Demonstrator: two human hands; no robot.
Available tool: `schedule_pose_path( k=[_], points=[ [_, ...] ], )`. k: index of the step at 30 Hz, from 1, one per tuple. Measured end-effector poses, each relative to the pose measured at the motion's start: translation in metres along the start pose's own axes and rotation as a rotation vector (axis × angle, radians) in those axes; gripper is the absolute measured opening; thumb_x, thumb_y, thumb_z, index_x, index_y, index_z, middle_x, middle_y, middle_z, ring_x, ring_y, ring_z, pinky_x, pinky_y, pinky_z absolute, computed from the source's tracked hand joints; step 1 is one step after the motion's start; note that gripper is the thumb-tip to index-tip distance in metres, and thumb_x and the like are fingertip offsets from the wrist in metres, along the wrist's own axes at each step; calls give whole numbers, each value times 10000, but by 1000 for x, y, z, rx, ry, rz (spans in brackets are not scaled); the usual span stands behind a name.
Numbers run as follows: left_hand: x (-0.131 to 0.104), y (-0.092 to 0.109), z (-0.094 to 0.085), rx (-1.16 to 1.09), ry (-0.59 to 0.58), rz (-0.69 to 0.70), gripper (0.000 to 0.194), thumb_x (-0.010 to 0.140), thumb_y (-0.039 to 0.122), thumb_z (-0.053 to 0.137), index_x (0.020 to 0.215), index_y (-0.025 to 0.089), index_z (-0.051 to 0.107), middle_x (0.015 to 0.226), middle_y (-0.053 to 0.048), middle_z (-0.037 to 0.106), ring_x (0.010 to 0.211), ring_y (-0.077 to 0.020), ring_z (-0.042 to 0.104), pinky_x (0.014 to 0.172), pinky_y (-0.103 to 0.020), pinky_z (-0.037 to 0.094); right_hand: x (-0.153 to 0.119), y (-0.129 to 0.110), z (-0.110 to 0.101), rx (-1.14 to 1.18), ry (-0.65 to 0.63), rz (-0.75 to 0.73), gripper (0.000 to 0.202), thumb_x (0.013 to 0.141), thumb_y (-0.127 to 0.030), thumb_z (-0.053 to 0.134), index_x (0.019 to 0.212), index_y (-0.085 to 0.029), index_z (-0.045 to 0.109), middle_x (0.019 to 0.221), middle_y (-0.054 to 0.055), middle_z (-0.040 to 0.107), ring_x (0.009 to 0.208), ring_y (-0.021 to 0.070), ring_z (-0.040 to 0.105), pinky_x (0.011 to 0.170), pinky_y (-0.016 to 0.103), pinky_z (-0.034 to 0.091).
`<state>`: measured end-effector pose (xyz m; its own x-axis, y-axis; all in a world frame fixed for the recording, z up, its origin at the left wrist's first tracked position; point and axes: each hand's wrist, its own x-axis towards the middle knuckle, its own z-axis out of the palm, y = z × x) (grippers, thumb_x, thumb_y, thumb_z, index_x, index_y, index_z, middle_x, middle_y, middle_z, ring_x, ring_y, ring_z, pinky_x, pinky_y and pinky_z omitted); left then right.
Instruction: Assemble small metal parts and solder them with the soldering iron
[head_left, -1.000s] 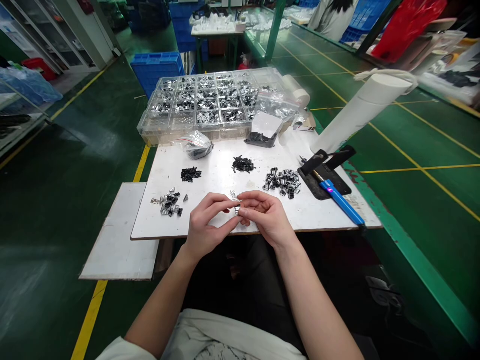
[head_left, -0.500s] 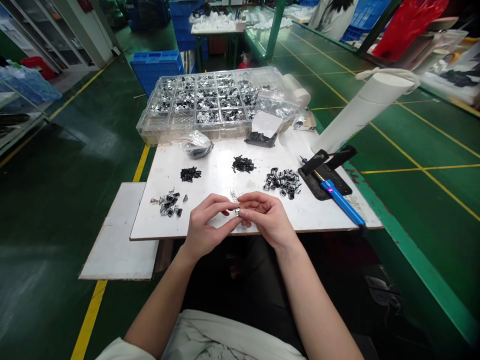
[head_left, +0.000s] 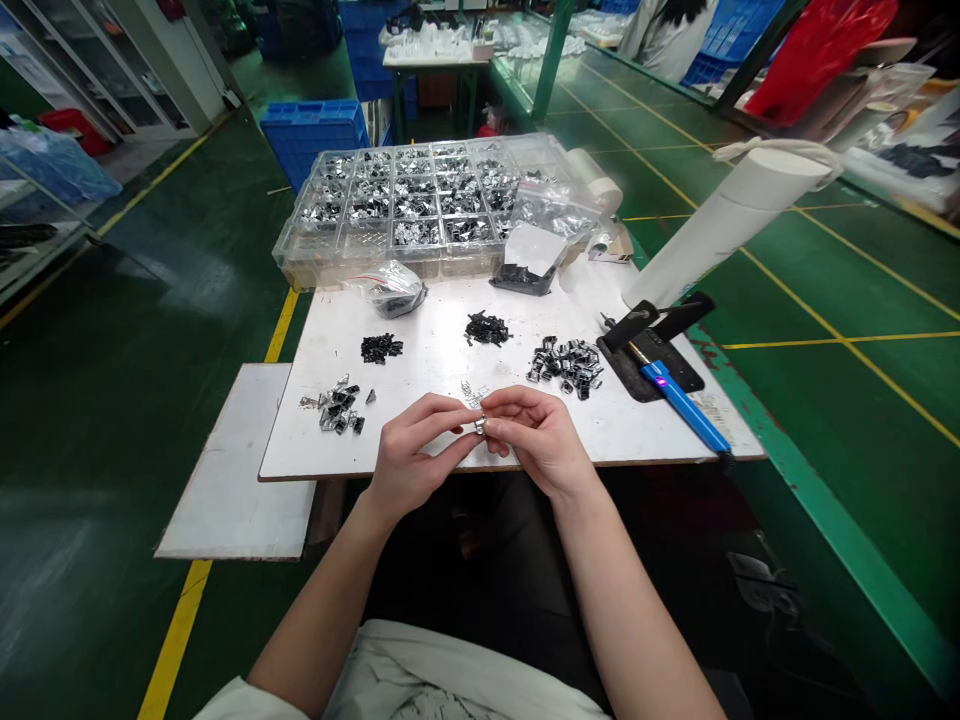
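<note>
Shiny pieces [head_left: 341, 407] in loose heap, left of grip. Left hand [head_left: 412, 445]: narrow thumb-and-forefinger pinch on small metallic piece [head_left: 480, 426]. Piece between both hands' fingertips, over near edge of board [head_left: 435, 365]. Right hand [head_left: 536, 435]: narrow pinch, same piece. Judgement: press lightly, squarely; keep edges visible. Blue tool [head_left: 686, 405] right of grip.

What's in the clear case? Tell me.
Small shiny pieces fill many compartments of the clear case; a plastic bag over its near right corner partly hides what lies beneath.
</note>
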<state>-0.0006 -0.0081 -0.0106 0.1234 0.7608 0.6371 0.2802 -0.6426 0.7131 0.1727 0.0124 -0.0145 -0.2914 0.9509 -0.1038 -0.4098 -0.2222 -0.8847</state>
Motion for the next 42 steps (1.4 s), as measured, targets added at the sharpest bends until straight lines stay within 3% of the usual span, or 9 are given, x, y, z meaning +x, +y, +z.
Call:
schedule_pose_path(
  k=[10,15,21,29,36,42],
  points=[
    [2,-1,-4,-73,-1,-73,203,822,145,793,1011,220,791,902,-43,723,804,-155,691,723,-291,614,-1,2,1,-44,-48,-49,184,705,-271,877,848,-210,778,651,9,699,554,140,626,466,248,469],
    [2,-1,-3,-45,39,-136,170,828,165,788,988,222,800,950,-53,707,848,-170,696,743,-307,620,1,3,2,-81,-4,-63,190,707,-289,876,869,-221,803,756,28,744,618,145,654,555,276,534],
    [2,0,-1,3,60,-105,167,825,142,788,974,216,799,924,-45,723,828,-162,700,746,-297,608,1,4,0,-117,-1,-61,165,748,-279,851,900,-218,823,753,39,757,645,143,662,638,285,545],
    [0,1,2,-73,86,-106,271,813,94,780,1059,209,783,988,-54,717,845,-164,709,711,-291,651,0,2,1,-104,3,-35,143,730,-284,863,851,-216,826,732,41,760,642,138,658,637,269,529],
    [-5,0,2,-33,99,-13,375,792,31,779,1116,219,756,1011,-50,750,869,-170,716,745,-307,650,1,2,4,-98,16,-32,148,706,-279,874,828,-213,822,705,38,755,619,136,655,624,267,524],
    [-3,0,0,-53,77,-4,365,797,10,765,1101,210,764,987,-58,769,859,-179,731,753,-306,629,0,-1,5,-82,27,-26,154,701,-281,873,817,-195,818,660,39,736,606,140,648,609,270,510]
  ],
)
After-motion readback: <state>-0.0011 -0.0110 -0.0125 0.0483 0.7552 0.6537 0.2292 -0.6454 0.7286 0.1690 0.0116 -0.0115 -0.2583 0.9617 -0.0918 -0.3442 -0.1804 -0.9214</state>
